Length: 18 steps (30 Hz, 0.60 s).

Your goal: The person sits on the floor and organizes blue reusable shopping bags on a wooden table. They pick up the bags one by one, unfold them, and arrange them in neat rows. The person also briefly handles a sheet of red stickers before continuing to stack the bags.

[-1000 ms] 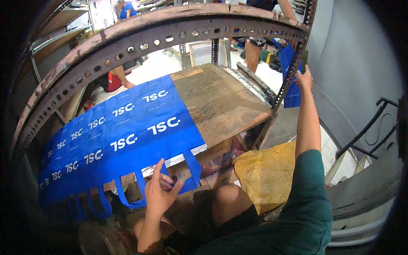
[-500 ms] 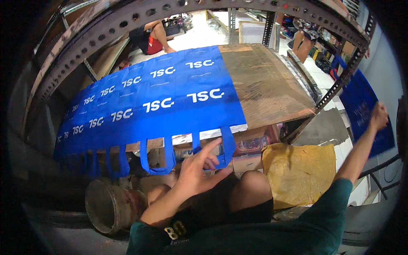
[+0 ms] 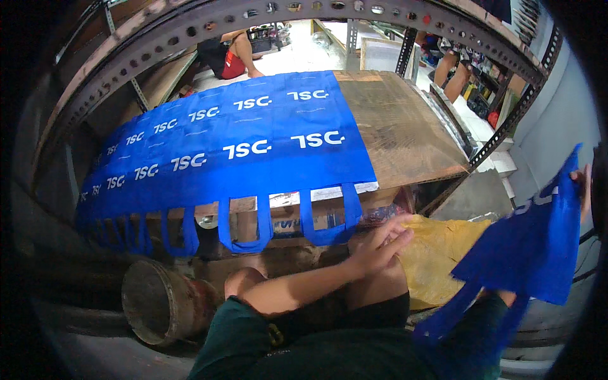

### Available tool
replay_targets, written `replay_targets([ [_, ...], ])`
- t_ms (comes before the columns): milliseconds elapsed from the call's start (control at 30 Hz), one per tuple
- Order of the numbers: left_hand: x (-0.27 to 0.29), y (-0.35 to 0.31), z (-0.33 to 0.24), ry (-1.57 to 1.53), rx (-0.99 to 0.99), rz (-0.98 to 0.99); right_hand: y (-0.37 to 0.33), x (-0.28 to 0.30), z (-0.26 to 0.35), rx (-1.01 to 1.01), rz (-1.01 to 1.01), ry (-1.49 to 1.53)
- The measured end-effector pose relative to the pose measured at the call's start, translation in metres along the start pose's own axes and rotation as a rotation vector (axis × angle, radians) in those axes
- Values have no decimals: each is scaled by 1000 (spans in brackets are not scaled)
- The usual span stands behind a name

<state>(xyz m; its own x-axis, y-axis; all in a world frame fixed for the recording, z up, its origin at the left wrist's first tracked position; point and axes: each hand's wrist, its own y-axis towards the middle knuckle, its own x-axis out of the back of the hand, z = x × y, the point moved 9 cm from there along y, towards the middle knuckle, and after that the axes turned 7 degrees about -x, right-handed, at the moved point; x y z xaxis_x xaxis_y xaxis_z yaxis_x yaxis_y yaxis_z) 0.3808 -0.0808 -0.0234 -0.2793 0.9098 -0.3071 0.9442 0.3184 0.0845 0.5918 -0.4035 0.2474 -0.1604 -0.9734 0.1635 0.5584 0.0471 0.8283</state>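
Blue fabric tote bags (image 3: 240, 158) with white lettering lie overlapped in a long row on a brown board (image 3: 405, 126). Their loop handles hang over the near edge. My left hand (image 3: 383, 246) is in front of my knee, right of the nearest hanging handle; it is empty, its fingers stretched out to the right. Far to the right, my right hand (image 3: 585, 190) grips the edge of a separate blue tote bag (image 3: 525, 240). That bag hangs with its handles downward and covers much of my right forearm.
A yellow sack (image 3: 437, 253) lies below the board's right end. At lower left a dirty round bucket (image 3: 149, 304) rests on its side. Perforated metal shelf bars (image 3: 253, 16) frame the board. Beyond it, a person (image 3: 234, 57) sits on the floor.
My right hand has swung the loose bag round and nearer, so its handles now hang down. My left hand has moved right, away from the hanging handles. The view has shifted slightly.
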Motion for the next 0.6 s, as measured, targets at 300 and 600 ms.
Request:
replay_targets([
  [300, -73, -67, 15, -1009, 554, 266, -113, -118, 130, 143, 287, 344],
  [600, -1, -6, -65, -213, 43, 48, -127, -186, 39, -344, 350, 680],
])
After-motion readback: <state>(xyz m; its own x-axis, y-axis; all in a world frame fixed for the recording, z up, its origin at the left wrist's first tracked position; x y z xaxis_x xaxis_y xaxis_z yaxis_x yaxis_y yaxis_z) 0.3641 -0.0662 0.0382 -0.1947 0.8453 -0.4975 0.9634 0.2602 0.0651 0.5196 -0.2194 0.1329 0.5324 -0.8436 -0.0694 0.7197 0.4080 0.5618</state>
